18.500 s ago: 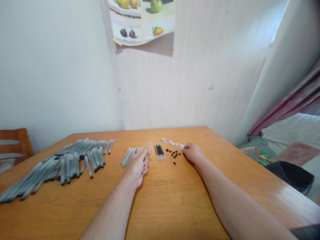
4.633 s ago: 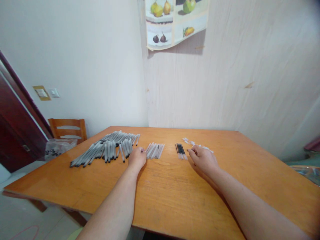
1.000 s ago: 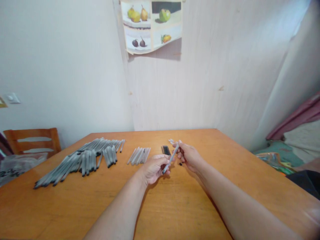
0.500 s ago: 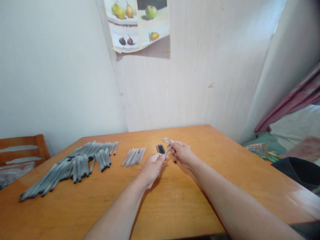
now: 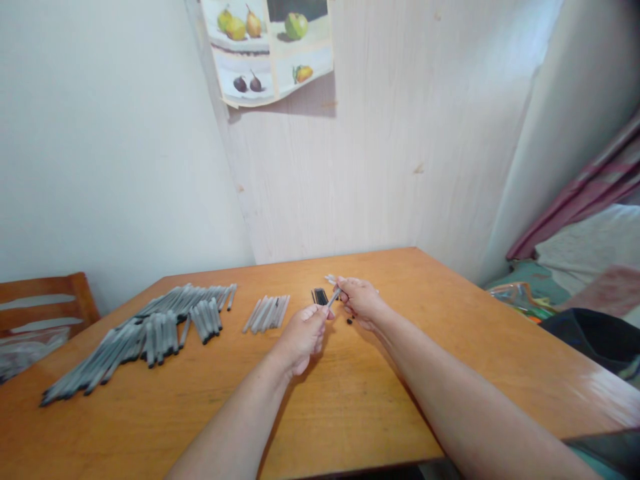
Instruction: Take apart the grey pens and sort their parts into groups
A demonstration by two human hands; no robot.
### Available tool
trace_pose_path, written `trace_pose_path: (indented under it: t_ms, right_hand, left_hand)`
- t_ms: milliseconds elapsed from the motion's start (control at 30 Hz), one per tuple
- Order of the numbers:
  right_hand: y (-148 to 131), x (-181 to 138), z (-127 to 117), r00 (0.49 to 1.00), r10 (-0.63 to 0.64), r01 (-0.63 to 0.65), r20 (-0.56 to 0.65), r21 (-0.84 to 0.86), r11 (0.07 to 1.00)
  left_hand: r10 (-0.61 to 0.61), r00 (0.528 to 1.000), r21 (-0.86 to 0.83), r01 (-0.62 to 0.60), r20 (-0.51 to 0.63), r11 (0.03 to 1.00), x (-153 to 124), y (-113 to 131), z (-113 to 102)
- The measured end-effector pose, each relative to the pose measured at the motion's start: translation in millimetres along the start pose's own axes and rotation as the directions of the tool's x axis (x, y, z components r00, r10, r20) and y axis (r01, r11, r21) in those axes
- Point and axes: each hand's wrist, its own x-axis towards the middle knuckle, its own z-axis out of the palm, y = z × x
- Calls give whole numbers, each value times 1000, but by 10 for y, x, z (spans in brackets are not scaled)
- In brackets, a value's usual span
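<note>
A pale grey pen barrel (image 5: 334, 298) slants between my two hands above the table. My left hand (image 5: 303, 333) pinches its near end between thumb and fingers. At the far end, my right hand (image 5: 361, 301) closes its fingertips on the barrel; what else those fingers cover is hidden. Just behind my left hand lies a row of thin black refills (image 5: 319, 296). Small clear pieces (image 5: 330, 279) rest beyond my right hand, and small black plugs (image 5: 349, 321) lie beneath it. Several empty-looking clear barrels (image 5: 267, 313) lie side by side to the left.
A large heap of grey pens with black ends (image 5: 150, 327) spreads over the left of the wooden table (image 5: 350, 413). A chair (image 5: 75, 300) stands at the left. Beyond the right edge are a dark bag (image 5: 590, 337) and bedding. Fruit pictures (image 5: 270, 53) hang on the wall.
The view has shifted slightly. Both hands keep hold of the pen barrel, which tilts a little more steeply, and the black plugs under my right hand show more.
</note>
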Motion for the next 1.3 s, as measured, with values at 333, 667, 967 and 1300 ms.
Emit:
trace_pose_path:
  t_ms: [333, 667, 967, 1300]
  right_hand:
    - [-140, 179, -405, 978, -19, 41, -209, 102, 994]
    - [69, 359, -946, 943, -148, 10, -299, -418, 908]
    - [326, 418, -1073, 974, -79, -104, -214, -727, 679]
    - [370, 407, -1010, 966, -146, -128, -216, -881, 456]
  left_hand:
    - [-83, 993, -133, 94, 88, 987, -80, 15, -90]
    - [15, 996, -150, -27, -83, 988, 53, 19, -299]
    - [90, 964, -150, -130, -251, 980, 148, 48, -514]
    - [84, 966, -129, -119, -246, 985, 174, 26, -521]
